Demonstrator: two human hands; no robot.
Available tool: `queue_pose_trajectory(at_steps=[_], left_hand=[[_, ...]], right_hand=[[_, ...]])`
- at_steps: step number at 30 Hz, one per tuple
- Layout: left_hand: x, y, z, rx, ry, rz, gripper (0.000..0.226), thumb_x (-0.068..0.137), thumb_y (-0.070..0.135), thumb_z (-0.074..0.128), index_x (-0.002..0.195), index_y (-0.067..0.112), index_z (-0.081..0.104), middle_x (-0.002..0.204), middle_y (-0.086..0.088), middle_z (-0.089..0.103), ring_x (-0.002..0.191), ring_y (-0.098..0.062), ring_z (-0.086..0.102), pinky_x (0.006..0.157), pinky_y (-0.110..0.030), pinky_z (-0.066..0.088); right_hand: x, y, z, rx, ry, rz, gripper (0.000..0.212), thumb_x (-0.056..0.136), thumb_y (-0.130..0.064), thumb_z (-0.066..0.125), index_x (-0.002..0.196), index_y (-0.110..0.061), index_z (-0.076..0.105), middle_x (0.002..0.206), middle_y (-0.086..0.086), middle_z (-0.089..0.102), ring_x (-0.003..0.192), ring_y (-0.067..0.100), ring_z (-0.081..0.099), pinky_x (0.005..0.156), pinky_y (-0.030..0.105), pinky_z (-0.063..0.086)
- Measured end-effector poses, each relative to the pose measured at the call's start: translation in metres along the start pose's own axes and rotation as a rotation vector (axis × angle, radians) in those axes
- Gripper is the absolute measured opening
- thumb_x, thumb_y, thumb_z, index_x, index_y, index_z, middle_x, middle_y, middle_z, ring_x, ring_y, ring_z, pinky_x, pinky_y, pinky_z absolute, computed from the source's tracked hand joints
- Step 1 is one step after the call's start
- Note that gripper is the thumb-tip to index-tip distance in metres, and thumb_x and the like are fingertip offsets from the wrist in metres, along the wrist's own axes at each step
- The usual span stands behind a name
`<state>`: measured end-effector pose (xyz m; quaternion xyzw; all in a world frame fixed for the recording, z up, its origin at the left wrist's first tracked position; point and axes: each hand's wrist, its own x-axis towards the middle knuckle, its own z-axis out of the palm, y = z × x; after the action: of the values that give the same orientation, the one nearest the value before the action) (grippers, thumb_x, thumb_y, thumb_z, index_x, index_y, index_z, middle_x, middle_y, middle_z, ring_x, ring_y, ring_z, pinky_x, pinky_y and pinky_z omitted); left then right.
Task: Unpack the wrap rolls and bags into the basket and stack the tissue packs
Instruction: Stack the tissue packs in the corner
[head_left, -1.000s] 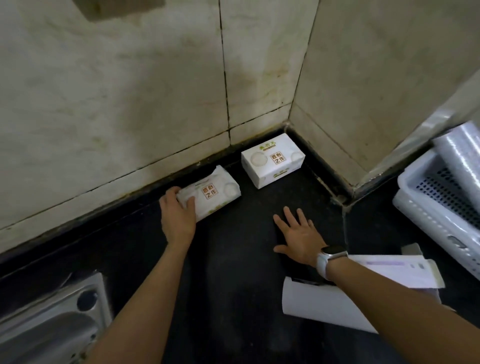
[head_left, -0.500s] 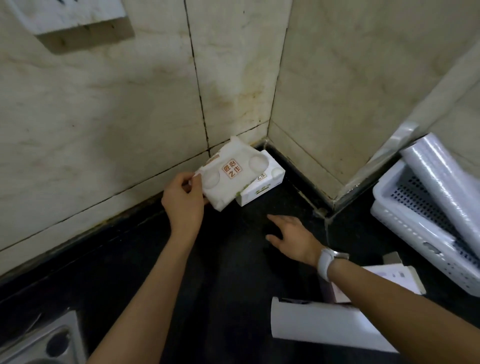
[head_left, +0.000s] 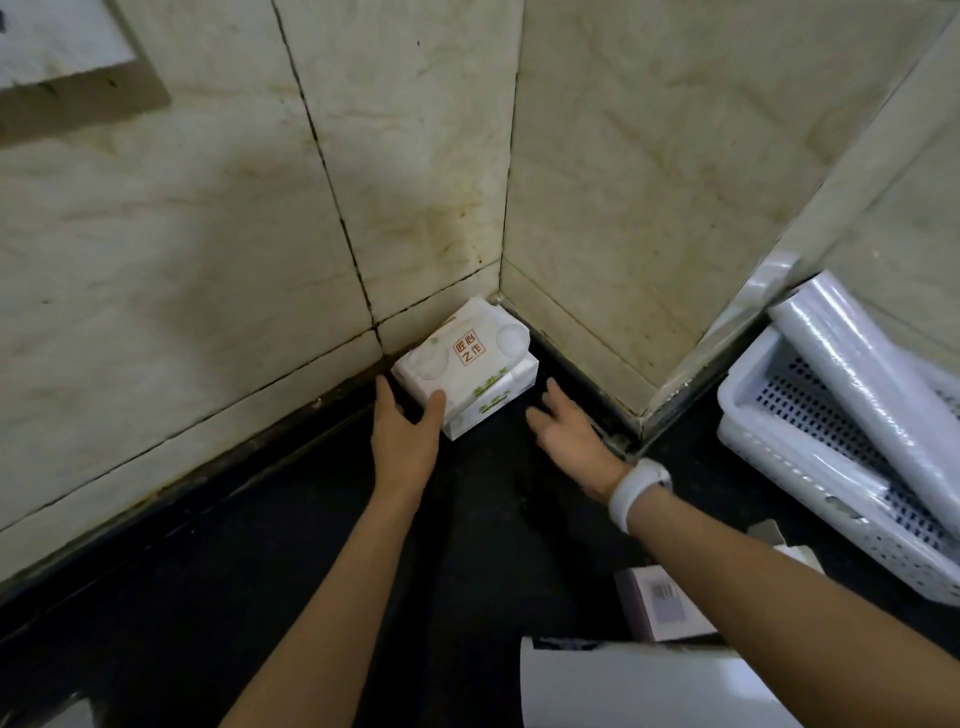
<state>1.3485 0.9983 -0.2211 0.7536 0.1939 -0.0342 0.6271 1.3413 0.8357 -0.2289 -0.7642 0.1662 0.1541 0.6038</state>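
Two white tissue packs sit stacked in the wall corner on the dark counter. The upper tissue pack (head_left: 462, 349) with orange print lies on the lower tissue pack (head_left: 493, 397) with green print. My left hand (head_left: 408, 428) holds the near end of the upper pack, thumb on its top face. My right hand (head_left: 569, 434) hovers just right of the stack with fingers spread, holding nothing. A white perforated basket (head_left: 769, 436) at the right holds clear wrap rolls (head_left: 878, 384).
Tiled walls (head_left: 260, 208) close in behind and to the right of the stack. Opened white packaging (head_left: 639, 686) and a small box with a barcode (head_left: 667, 608) lie at the bottom right. A metal fixture edge shows at the bottom left corner.
My left hand lifted the orange-print pack from the counter and set it on the green-print pack in the corner. My right hand moved forward toward the stack.
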Motion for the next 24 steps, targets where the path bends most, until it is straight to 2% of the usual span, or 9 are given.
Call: queue_pose_trajectory(at_steps=[2,3,5,8,11,13,16,20,24], left_hand=[[-0.004,-0.006,0.005,0.013,-0.077,0.029,0.075,0.089,0.022,0.058,0.146,0.025,0.01,0.151,-0.007,0.031,0.137,-0.022,0.031,0.113,-0.043,0.03],[-0.004,-0.006,0.008,0.036,-0.102,0.056,0.074,0.089,0.021,0.057,0.146,0.026,0.01,0.15,-0.006,0.033,0.136,-0.021,0.033,0.112,-0.043,0.031],[0.0,-0.004,0.012,0.084,-0.117,0.092,0.072,0.091,0.018,0.054,0.146,0.027,0.009,0.149,-0.006,0.035,0.135,-0.022,0.035,0.112,-0.044,0.032],[0.013,0.005,0.012,0.123,-0.105,0.107,0.066,0.093,0.015,0.05,0.146,0.023,0.012,0.146,-0.009,0.039,0.132,-0.023,0.039,0.111,-0.043,0.034],[0.023,0.011,0.012,0.134,-0.094,0.11,0.06,0.093,0.016,0.049,0.145,0.02,0.02,0.142,-0.01,0.045,0.128,-0.024,0.044,0.109,-0.043,0.036],[0.022,0.011,0.014,0.13,-0.096,0.107,0.057,0.094,0.018,0.047,0.145,0.021,0.022,0.141,-0.009,0.046,0.126,-0.024,0.046,0.108,-0.044,0.038],[0.012,0.005,0.022,0.148,-0.115,0.084,0.059,0.094,0.014,0.044,0.146,0.019,0.016,0.143,-0.012,0.041,0.128,-0.026,0.043,0.108,-0.043,0.037],[-0.008,-0.005,0.033,0.152,-0.107,0.129,0.066,0.092,0.007,0.047,0.146,0.019,0.012,0.147,-0.009,0.036,0.132,-0.021,0.037,0.107,-0.029,0.03],[-0.002,-0.014,0.034,0.24,0.018,0.133,0.07,0.089,0.007,0.055,0.146,0.018,0.015,0.143,-0.01,0.042,0.131,-0.024,0.041,0.106,-0.033,0.034]], right_hand=[[0.013,-0.017,0.004,0.423,-0.057,0.119,0.061,0.094,-0.01,0.038,0.145,-0.02,0.007,0.151,0.003,0.027,0.138,0.022,0.028,0.11,0.04,0.031],[0.019,-0.023,0.006,0.501,-0.076,0.13,0.055,0.092,-0.005,0.036,0.142,-0.024,0.02,0.142,0.0,0.04,0.135,0.022,0.033,0.105,0.038,0.036],[0.028,-0.03,0.01,0.501,-0.106,0.118,0.043,0.09,0.001,0.034,0.117,-0.03,0.046,0.113,-0.008,0.058,0.122,0.017,0.046,0.085,0.026,0.045],[0.035,-0.034,0.013,0.44,-0.127,0.102,0.04,0.091,-0.001,0.034,0.102,-0.035,0.052,0.1,-0.015,0.061,0.099,0.004,0.055,0.067,0.019,0.044],[0.039,-0.033,0.011,0.402,-0.123,0.058,0.04,0.092,-0.006,0.038,0.12,-0.034,0.044,0.103,-0.019,0.059,0.107,0.006,0.054,0.077,0.022,0.043],[0.041,-0.032,0.008,0.385,-0.108,0.038,0.053,0.091,-0.006,0.041,0.134,-0.036,0.031,0.109,-0.018,0.057,0.116,0.012,0.05,0.087,0.027,0.041],[0.042,-0.037,0.006,0.323,-0.113,0.022,0.056,0.09,-0.003,0.039,0.124,-0.047,0.034,0.119,-0.011,0.056,0.12,0.016,0.049,0.084,0.03,0.041],[0.045,-0.043,0.006,0.284,-0.126,0.022,0.063,0.089,0.002,0.035,0.132,-0.043,0.031,0.11,-0.011,0.058,0.098,0.007,0.055,0.068,0.023,0.044],[0.044,-0.037,0.007,0.333,-0.115,0.076,0.045,0.089,0.003,0.034,0.118,-0.029,0.047,0.114,-0.004,0.057,0.108,0.013,0.053,0.089,0.031,0.041]])
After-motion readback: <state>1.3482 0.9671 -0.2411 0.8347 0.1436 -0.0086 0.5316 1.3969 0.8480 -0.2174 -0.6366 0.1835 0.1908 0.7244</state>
